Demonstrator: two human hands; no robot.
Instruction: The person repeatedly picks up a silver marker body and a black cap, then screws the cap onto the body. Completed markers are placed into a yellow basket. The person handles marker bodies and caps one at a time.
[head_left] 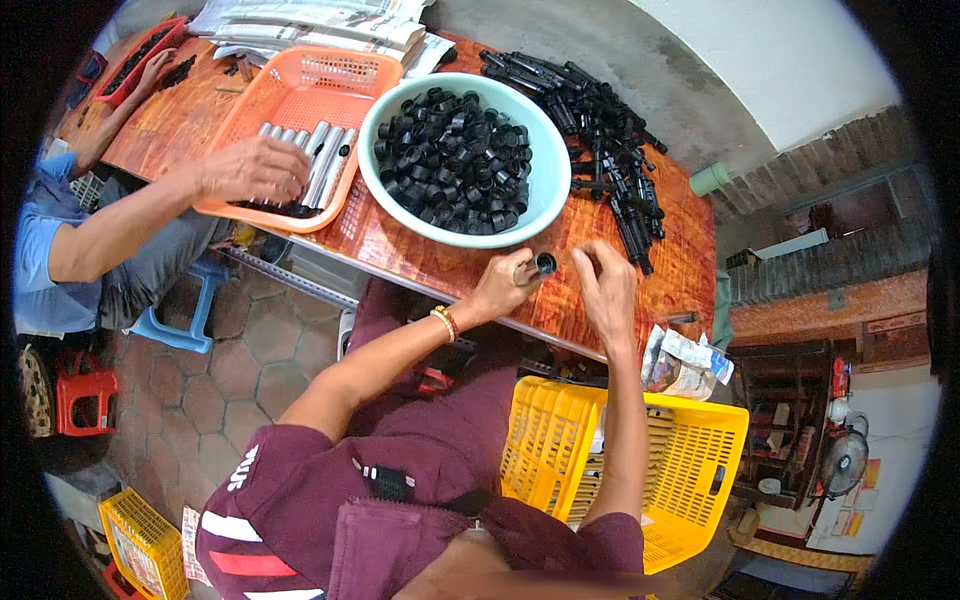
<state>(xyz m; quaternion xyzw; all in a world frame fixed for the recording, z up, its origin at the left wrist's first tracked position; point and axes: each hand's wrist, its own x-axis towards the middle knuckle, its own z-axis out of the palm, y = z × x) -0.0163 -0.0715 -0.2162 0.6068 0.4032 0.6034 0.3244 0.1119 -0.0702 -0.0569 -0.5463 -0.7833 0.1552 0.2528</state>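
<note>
My left hand [500, 288] is wrapped round a short tube [541, 265], its dark, round open end tilted up toward my right. Just right of it is my right hand [606, 285], apart from the tube, its fingers curled in toward the thumb; whatever they may hold is hidden. Beyond both hands sits a pale blue bowl [551, 214] heaped with small black plastic rings [455, 160]. To its right lies a pile of black tubular parts [600, 135]. An orange basket [345, 75] on the left holds silver tubes [322, 170], with a co-worker's hand [262, 172] over them.
A wooden table [670, 285] carries these things, with stacked newspapers [330, 25] at the back. Yellow crates [690, 500] stand at my right, beside crumpled paper [682, 362]. Another person's hand [155, 72] is near a red basket [143, 60] far left. A blue stool [185, 310] stands below.
</note>
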